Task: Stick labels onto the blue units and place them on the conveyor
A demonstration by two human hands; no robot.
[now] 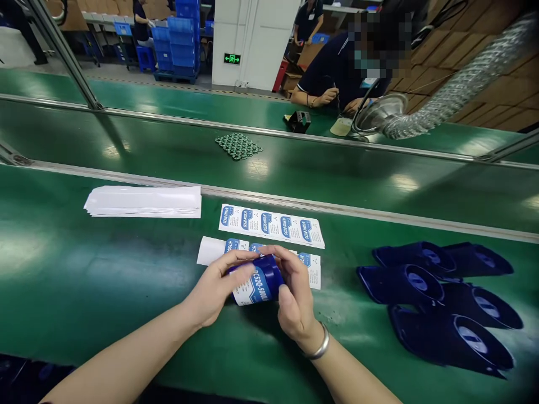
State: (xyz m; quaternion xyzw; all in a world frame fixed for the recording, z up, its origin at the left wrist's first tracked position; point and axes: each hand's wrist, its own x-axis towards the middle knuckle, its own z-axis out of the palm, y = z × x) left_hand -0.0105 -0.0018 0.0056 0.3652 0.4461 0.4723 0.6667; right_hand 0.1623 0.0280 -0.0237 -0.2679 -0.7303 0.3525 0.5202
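Note:
Between my hands, above the green work surface, is a dark blue cylindrical housing (274, 275) with a blue and white label (255, 290) on its side. My left hand (225, 283) grips its left end, thumb lying over the label. Around the right end curl the fingers of my right hand (297, 294), which has a metal bangle at the wrist. Just behind my hands lies a label strip (311, 269), partly covered by them. Farther back rests another sheet of blue and white labels (272, 225).
White paper strips (143, 202) are stacked at the left. Several dark blue housings (452, 336) lie at the right. Beyond a metal rail (295, 202) sits a green circuit-board panel (238, 146). A co-worker (337, 73) leans over the far bench beside a flexible duct (455, 95).

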